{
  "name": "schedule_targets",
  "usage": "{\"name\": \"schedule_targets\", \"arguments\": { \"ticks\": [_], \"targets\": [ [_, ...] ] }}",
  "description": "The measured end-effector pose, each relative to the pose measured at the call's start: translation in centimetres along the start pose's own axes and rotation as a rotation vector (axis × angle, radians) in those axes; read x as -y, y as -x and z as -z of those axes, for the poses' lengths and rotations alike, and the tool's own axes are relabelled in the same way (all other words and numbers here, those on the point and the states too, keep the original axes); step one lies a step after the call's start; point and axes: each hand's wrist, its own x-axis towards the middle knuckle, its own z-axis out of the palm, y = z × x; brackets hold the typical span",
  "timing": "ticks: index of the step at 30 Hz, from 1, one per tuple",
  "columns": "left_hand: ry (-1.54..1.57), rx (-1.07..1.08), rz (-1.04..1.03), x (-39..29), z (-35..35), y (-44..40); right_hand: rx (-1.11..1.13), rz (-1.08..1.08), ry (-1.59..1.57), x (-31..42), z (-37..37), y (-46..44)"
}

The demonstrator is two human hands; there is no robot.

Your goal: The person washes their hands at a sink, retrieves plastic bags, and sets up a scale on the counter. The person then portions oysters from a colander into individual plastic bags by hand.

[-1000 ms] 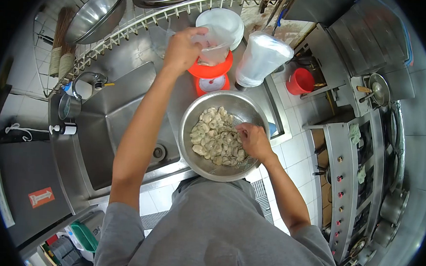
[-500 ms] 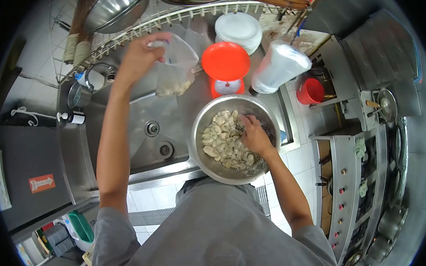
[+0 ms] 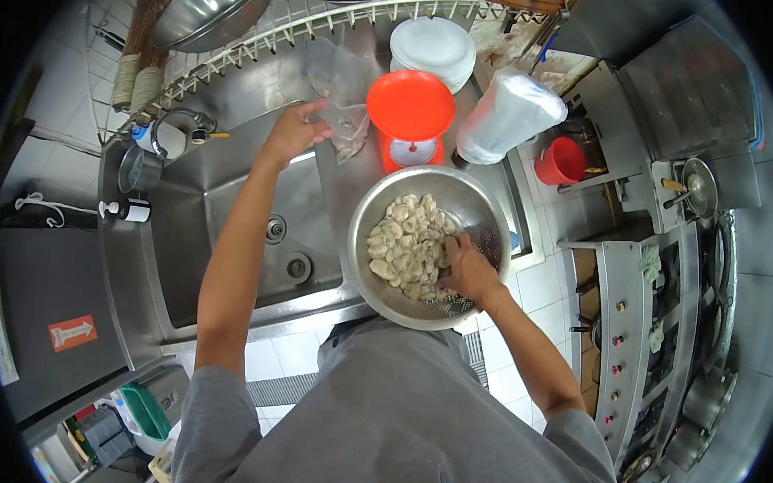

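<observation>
My left hand [image 3: 298, 134] is over the sink's right edge, its fingers apart, at the edge of a clear plastic bag [image 3: 348, 136] with pale pieces in its bottom. That bag rests on the steel counter, left of a red scale [image 3: 411, 105] whose pan is bare. My right hand [image 3: 472, 274] is inside a perforated metal bowl [image 3: 365, 286], its fingers spread against the right side of a heap of shelled, oyster-like pieces [image 3: 408, 243]. Its fingertips are partly hidden among them.
Behind the scale stand white stacked plates [image 3: 432, 44]. A plastic-wrapped bundle [image 3: 511, 117] is to their right. More clear bags [image 3: 333, 64] lie by the wire rack [image 3: 284, 28]. The sink [image 3: 230, 225] is at left, a red bucket [image 3: 561, 161] and stoves at right.
The bag came off the scale, hung over the sink from my left hand, and now rests beside the scale. My left hand has opened. My right hand shifted slightly within the bowl.
</observation>
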Motion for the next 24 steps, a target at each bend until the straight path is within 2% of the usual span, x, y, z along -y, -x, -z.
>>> {"name": "schedule_targets", "arguments": {
  "ticks": [4, 6, 10, 12, 13, 15, 19, 21, 23, 24],
  "targets": [
    [-0.132, -0.054, 0.001, -0.7, 1.1, 1.0, -0.155, 0.118, -0.131, 0.1, -0.8, -0.1],
    [-0.289, -0.072, -0.062, -1.2, 1.7, 1.4, -0.196, 0.166, -0.401, 0.4, 0.2, 0.1],
    [-0.296, -0.118, -0.075, -3.3, 1.2, 2.7, -0.286, 0.224, -0.457, 0.4, 0.2, -1.6],
    [-0.230, -0.124, -0.239, -4.5, -0.3, 3.5, -0.261, 0.153, -0.515, 0.9, 0.6, -1.5],
    [-0.227, -0.114, -0.234, -5.6, -1.2, 3.9, -0.259, 0.142, -0.518, 1.0, 0.8, -1.5],
    [-0.180, -0.042, -0.353, -8.0, -3.1, 4.5, -0.305, 0.167, -0.679, 0.6, 1.2, -1.4],
    [-0.151, 0.037, -0.368, -10.8, -6.6, 6.1, -0.254, 0.021, -0.642, -1.4, 2.7, -0.2],
    [-0.208, 0.093, -0.386, -10.6, -7.5, 6.7, -0.103, -0.057, -0.572, -1.8, 3.3, 1.0],
    [-0.190, 0.114, -0.398, -9.4, -7.8, 7.4, -0.074, -0.004, -0.590, -2.4, 2.5, 2.0],
    [-0.179, 0.130, -0.412, -8.5, -7.8, 7.8, -0.121, 0.052, -0.457, -2.8, 1.8, 2.1]
  ]
}}
